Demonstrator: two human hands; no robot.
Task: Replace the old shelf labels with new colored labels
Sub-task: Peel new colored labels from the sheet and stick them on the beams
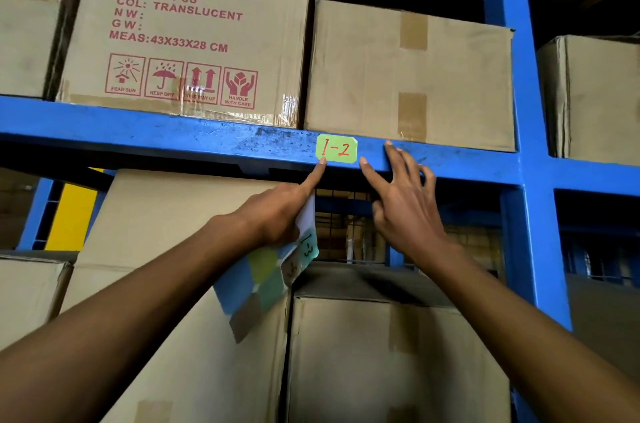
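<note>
A green label point(336, 148) marked "1-2" in red is stuck on the front of the blue shelf beam point(173, 138). My left hand point(277, 214) points up, its index fingertip touching the label's lower left corner, while its other fingers hold a sheet of colored labels point(266, 280) in blue, green and brown, one reading "1-3". My right hand point(401, 201) has its fingers spread. Its index tip is at the label's lower right corner, and another fingertip touches the beam just right of the label.
Cardboard boxes fill the rack: a printed one point(183, 31) and a plain one point(408, 76) above the beam, larger ones point(381, 360) below. A blue upright post point(523, 145) stands to the right, with another box point(592, 97) beyond it. A yellow panel point(71, 214) shows at left.
</note>
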